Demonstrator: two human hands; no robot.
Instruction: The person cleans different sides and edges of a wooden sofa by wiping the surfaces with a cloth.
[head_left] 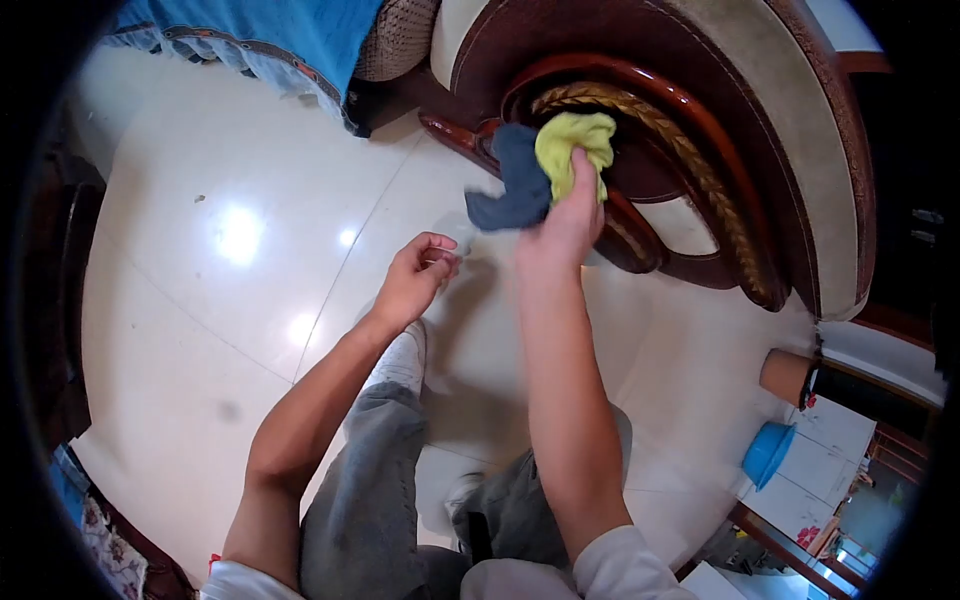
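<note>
My right hand (568, 222) is closed on a bunched yellow-green cloth (572, 145). A dark grey-blue cloth (515, 180) hangs beside it from the same hand, its bent end shaped rather like a sock. Both are held up in front of the carved wooden arm of a brown and beige sofa (700, 110). Lower and to the left, my left hand (415, 278) is apart from the cloths, thumb and fingers pinched together. Something small and pale shows at its fingertips, too blurred to name.
Shiny pale floor tiles (200, 330) lie under my feet. A blue-draped seat (270, 40) stands at the upper left. To the right are a brown bin (786, 377), a blue basin (768, 455) and a white cabinet (815, 470).
</note>
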